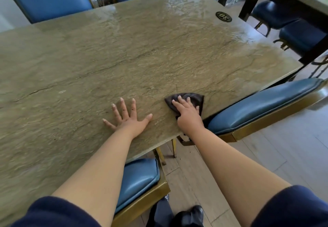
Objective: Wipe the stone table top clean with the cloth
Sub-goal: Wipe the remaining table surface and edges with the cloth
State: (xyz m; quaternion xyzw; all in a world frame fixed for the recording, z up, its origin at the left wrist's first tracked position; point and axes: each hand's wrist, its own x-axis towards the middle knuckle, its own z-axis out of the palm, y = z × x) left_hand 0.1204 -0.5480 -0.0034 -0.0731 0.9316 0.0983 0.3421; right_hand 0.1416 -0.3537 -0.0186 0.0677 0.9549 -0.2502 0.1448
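While the left hand (128, 118) lies flat to brace, the right hand (188, 112) presses the cloth (190, 98) at the table's (124, 49) near-right corner, fingers straight.

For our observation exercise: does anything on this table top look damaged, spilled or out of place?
A dark crack-like line runs across the stone table top, with a small pale fleck beside it. It may be a crack or only veining; I cannot tell.
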